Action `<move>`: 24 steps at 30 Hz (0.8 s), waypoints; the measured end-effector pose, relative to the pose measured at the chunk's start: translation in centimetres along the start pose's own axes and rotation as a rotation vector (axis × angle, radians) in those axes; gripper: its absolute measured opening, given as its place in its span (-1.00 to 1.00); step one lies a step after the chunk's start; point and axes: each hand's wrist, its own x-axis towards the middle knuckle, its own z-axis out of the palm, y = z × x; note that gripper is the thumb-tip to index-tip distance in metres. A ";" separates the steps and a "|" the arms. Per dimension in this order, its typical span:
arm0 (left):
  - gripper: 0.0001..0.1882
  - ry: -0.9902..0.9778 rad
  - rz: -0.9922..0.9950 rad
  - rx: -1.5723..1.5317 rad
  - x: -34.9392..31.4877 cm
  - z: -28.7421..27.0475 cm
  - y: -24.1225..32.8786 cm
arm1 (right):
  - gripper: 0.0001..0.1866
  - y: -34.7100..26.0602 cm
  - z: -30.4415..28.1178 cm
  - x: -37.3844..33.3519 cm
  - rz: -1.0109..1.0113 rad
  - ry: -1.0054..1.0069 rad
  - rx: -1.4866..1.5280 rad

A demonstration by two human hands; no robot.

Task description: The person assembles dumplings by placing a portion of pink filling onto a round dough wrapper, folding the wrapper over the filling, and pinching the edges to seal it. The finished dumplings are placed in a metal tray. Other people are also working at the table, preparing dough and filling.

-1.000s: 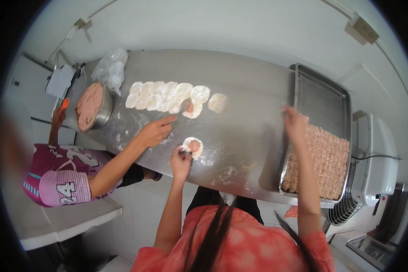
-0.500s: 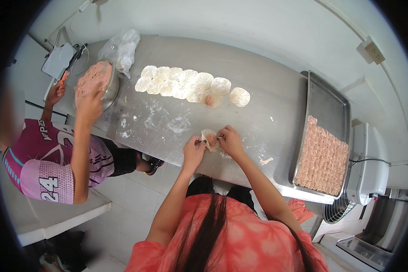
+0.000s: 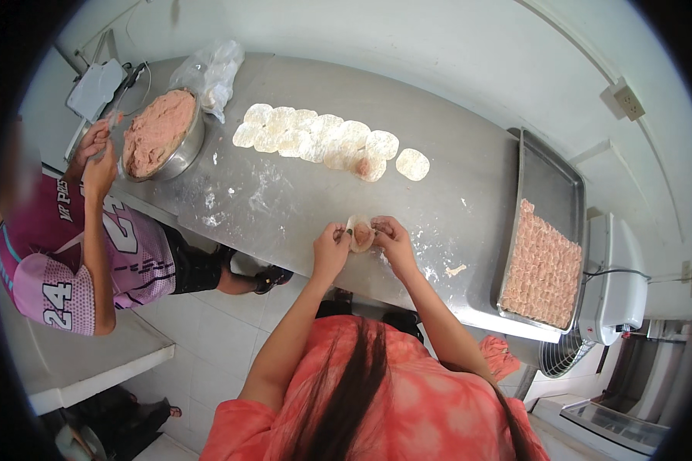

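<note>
Filled wrapper [image 3: 362, 233]: one, near the surface's [image 3: 446, 207] front edge. Left hand [image 3: 331, 244], right hand [image 3: 394, 240]: each nearly closed, pinching one side. Step, apparently: shaping; next move likely calls for gathering the rim evenly.

I watched over a floury steel desk [image 3: 469, 173]. On its left stood a metal bowl [image 3: 186, 156] beside a clear plastic bag [image 3: 221, 86]; overlapping round dough wrappers [image 3: 307, 138], one lone wrapper [image 3: 413, 164] and a pale scrap [image 3: 455, 270] lay rightward, before a metal baking tray [image 3: 553, 173].
</note>
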 end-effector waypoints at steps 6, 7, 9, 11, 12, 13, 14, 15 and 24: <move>-0.70 -0.172 -0.001 -0.140 0.8 0.4 -3.2 | -0.61 -0.5 0.3 -1.1 -0.035 0.029 0.031; -0.68 -0.217 -0.011 -0.165 0.4 0.3 -2.1 | -0.61 -0.7 0.2 -1.1 -0.016 0.018 -0.021; -0.68 -0.219 -0.058 -0.257 -0.2 0.0 -0.7 | -0.61 -1.8 0.4 -1.5 0.026 -0.010 -0.124; -0.68 -0.192 -0.069 -0.339 -0.5 0.1 -0.1 | -0.62 -1.8 0.4 -1.6 -0.033 -0.021 -0.175; -0.69 -0.165 -0.056 -0.375 -0.6 0.2 0.0 | -0.63 -1.8 0.4 -1.6 -0.063 -0.026 -0.201; -0.69 -0.139 -0.044 -0.410 -0.7 0.3 0.1 | -0.63 -1.8 0.4 -1.6 -0.123 -0.023 -0.217; -0.69 -0.143 -0.042 -0.428 -0.6 0.4 0.0 | -0.64 -1.9 0.5 -1.6 -0.184 -0.018 -0.233; -0.69 -0.149 -0.040 -0.446 -0.5 0.5 -0.2 | -0.64 -2.0 0.5 -1.6 -0.245 -0.013 -0.248; -0.81 -0.158 -0.026 -0.399 -0.8 1.1 -0.1 | -0.68 -3.0 0.1 -2.5 -0.406 0.063 -0.567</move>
